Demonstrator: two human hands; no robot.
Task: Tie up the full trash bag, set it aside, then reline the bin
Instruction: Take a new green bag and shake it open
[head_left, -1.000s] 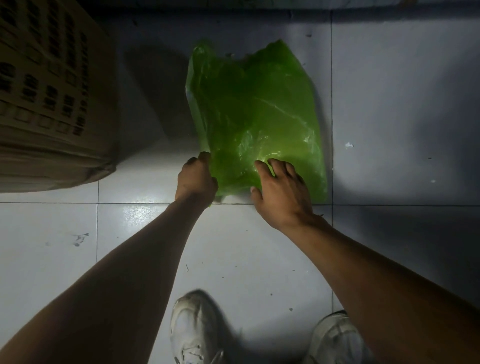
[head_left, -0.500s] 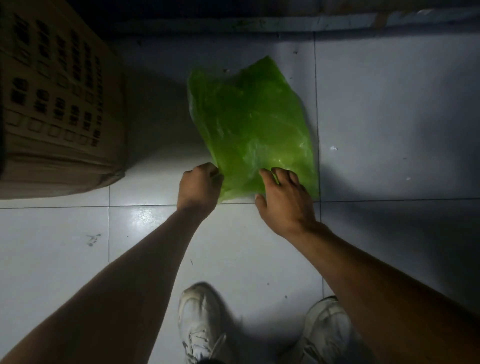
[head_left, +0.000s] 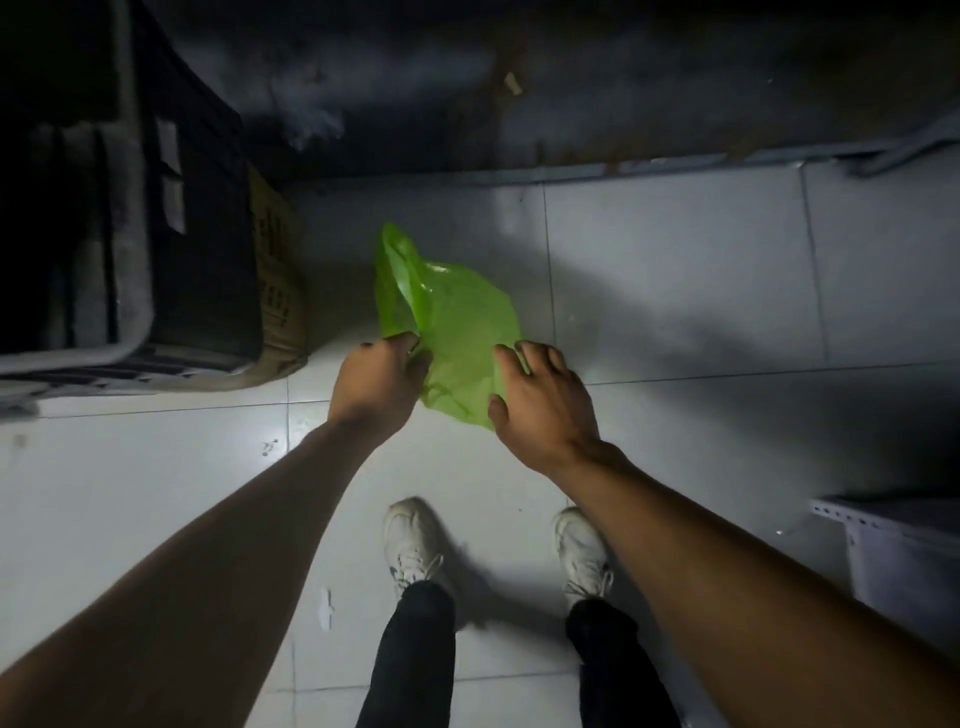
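Note:
A thin, empty green plastic bag (head_left: 452, 317) hangs crumpled above the white tiled floor, in the middle of the head view. My left hand (head_left: 376, 382) grips the bag's left edge with curled fingers. My right hand (head_left: 540, 397) holds the bag's right lower edge, fingers spread over the plastic and thumb under it. The bag's mouth gapes slightly at the upper left. No bin is clearly visible.
A cardboard box (head_left: 275, 291) stands at the left beside a dark crate-like object (head_left: 130, 208). A dark wall (head_left: 519, 78) runs along the back. A pale container (head_left: 904, 556) sits at the right edge. My white shoes (head_left: 415, 545) stand on the tiles below.
The bag has been lifted off the floor, where it lay flat, and now hangs bunched between both hands. The view has pulled back and upward, showing my legs.

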